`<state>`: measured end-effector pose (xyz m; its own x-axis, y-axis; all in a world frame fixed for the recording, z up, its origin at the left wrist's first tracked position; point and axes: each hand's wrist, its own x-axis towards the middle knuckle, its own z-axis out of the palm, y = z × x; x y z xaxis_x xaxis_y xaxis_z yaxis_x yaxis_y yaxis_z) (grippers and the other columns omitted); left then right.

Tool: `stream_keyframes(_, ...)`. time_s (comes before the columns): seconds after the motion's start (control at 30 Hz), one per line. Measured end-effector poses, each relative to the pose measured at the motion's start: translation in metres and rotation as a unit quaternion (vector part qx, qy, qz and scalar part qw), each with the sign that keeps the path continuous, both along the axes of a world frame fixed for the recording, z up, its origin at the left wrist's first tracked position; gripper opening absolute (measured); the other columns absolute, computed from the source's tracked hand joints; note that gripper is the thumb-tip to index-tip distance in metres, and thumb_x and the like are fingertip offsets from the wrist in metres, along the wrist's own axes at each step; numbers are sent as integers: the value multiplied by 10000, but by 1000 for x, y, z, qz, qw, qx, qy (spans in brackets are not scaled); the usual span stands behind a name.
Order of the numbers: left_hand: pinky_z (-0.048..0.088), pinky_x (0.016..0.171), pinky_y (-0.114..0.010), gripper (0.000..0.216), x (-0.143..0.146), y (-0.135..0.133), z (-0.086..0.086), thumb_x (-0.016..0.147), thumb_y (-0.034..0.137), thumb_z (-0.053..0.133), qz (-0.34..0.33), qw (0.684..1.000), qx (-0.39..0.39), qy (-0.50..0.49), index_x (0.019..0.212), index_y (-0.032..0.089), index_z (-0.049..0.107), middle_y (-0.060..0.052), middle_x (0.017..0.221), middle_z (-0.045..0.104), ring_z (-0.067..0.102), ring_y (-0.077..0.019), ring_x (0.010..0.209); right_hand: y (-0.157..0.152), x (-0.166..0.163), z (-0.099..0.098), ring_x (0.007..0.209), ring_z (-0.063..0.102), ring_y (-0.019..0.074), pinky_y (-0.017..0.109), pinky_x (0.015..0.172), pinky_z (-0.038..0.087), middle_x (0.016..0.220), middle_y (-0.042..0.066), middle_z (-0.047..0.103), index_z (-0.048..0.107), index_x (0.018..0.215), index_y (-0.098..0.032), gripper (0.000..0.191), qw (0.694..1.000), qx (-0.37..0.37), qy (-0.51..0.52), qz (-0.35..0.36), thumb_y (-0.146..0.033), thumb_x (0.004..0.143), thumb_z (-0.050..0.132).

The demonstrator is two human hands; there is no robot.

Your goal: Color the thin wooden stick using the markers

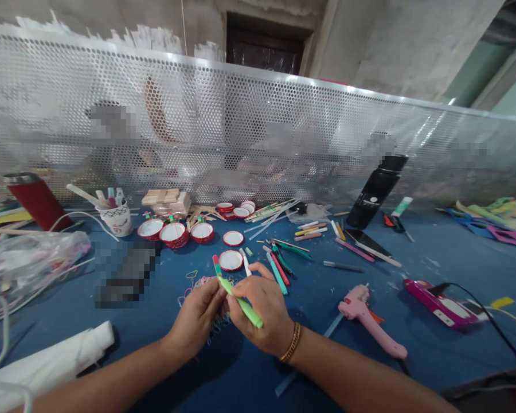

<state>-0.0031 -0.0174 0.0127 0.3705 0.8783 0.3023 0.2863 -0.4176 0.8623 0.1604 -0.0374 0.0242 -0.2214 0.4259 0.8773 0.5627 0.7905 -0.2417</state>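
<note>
My right hand [264, 315] grips a light green marker [250, 312] like a pen, its tip angled down toward the fingers of my left hand. Pinched in my left hand [195, 318] is a small flat stick [216, 265], red at its upper end and green lower down. The marker's tip meets or nearly meets the green part; I cannot tell which. Just beyond my hands lies a white lid with a red rim [231, 260]. Small coloured rubber bands [217, 330] are scattered under my hands, partly hidden by them.
Stacked red-rimmed lids [174, 235] and wooden sticks [167, 201] stand behind. Markers [277, 269] and green-handled pliers [284, 259] lie right of centre. A pink glue gun [370, 321], a magenta power strip [442, 304] and a black bottle [376, 192] occupy the right; a red bottle [38, 201] stands left.
</note>
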Motion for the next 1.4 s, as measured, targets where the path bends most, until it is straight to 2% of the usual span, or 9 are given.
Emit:
stream_keyframes(0.23, 369, 568, -218, 344, 0, 0, 0, 954, 405, 417, 22, 1000, 11, 15, 717, 178, 521, 30, 624, 483, 434, -115, 584, 2, 2, -1, 711, 638, 135, 422, 993, 438, 757, -10, 675, 540, 879, -209, 25, 1000, 0, 7, -26, -184, 877, 542)
stream_keyframes(0.47, 403, 612, -225, 345, 0, 1, 1, 957, 410, 407, -3, 1000, -1, 3, 734, 178, 528, 9, 661, 532, 482, -135, 652, 1, 1, 0, 721, 645, 138, 440, 1002, 430, 787, -4, 687, 535, 895, -215, 28, 1000, 6, -9, -6, -188, 888, 540)
stream_keyframes(0.7, 369, 555, -217, 376, 0, 0, 1, 947, 410, 423, 30, 999, 26, 24, 659, 178, 490, 25, 600, 483, 424, -114, 562, 4, 3, -1, 703, 632, 135, 436, 996, 432, 759, -7, 672, 538, 875, -208, 34, 999, 2, 16, -29, -179, 875, 554)
stream_keyframes(0.97, 414, 618, -225, 348, 0, 2, 1, 953, 417, 409, 0, 1000, 8, 11, 725, 180, 525, 8, 646, 524, 503, -142, 662, 0, 0, 0, 729, 641, 134, 434, 995, 431, 778, -2, 674, 529, 880, -201, 44, 1000, 1, -10, -5, -171, 874, 561)
stream_keyframes(1.23, 392, 578, -225, 363, 0, 1, 0, 951, 418, 420, 18, 1000, 10, 14, 691, 182, 510, 16, 621, 512, 461, -125, 594, 2, 2, 3, 709, 640, 133, 431, 999, 429, 749, -10, 672, 531, 884, -205, 46, 1000, 5, 3, -25, -164, 869, 548)
stream_keyframes(1.4, 413, 612, -225, 345, -1, 1, -2, 955, 414, 416, -4, 1000, -1, -4, 721, 183, 523, 8, 655, 520, 506, -142, 674, -1, 1, 3, 702, 638, 136, 448, 1008, 421, 754, -7, 672, 525, 875, -209, 33, 1000, 0, -14, -8, -181, 878, 543)
